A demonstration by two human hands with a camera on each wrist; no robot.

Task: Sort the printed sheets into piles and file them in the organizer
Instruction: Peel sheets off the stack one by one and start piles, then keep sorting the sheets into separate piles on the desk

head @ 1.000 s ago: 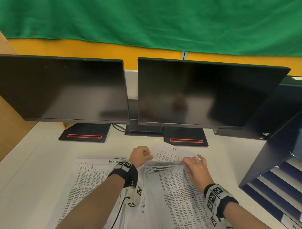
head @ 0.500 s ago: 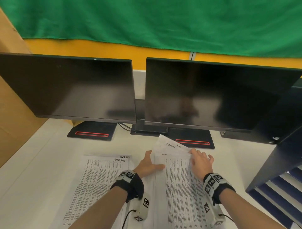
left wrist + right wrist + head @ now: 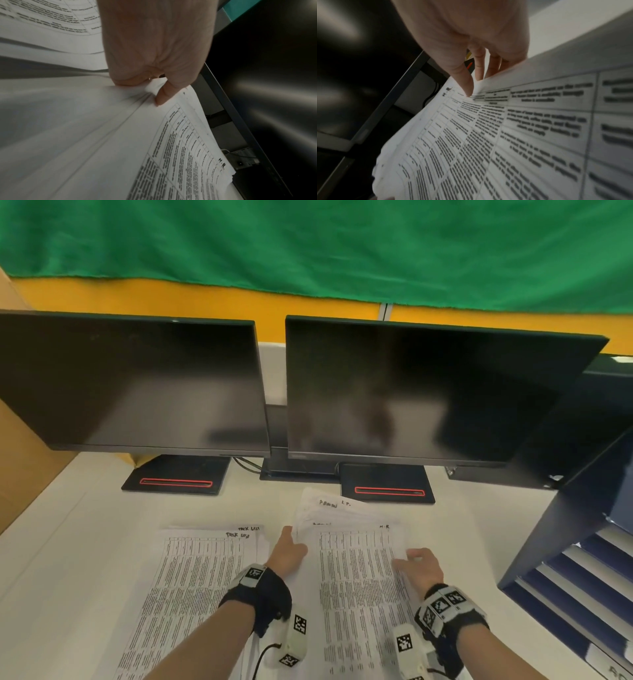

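Stack position: right stack of printed sheets [image 3: 356, 587] lay on the white desk [image 3: 68, 577], directly between the two hands, long axis running away from the person toward the monitors.
Left hand: left hand [image 3: 287, 553] sat at the stack's upper-left edge — wrist view showed thumb and curled fingers [image 3: 163, 94] pinching a bunch of sheets, paper crumpled at the pinch.
Right hand: right hand [image 3: 418, 568] was at the stack's right edge; thumb [image 3: 465, 83] lay on top of the top sheet, fingers dipped behind the edge. Looked like a pinch on the top sheets, though blur made that hard to confirm.
Key relation: both hands held the same stack from opposite long edges; organizer [image 3: 565, 559] stood well to the right, so the right hand was the nearer one for filing.
Second pile: left pile of sheets [image 3: 191, 587] lay flat just left of the left forearm, handwritten words at its top-right corner, touched by neither hand.
Stack shape: sheets were fanned and skewed at the far end — top corners misaligned, several handwritten headers showing.
Material: thin white office paper, dense printed tables, limp and easily curled; edges ragged where layers slipped.
Organizer: dark blue, slanted shelves with pale sheets or trays visible in the slots.
Background: two black monitors [image 3: 137, 385] on stands with red-outlined bases, screens dark.
Judged step: squaring or lifting the right stack; filing not yet begun.
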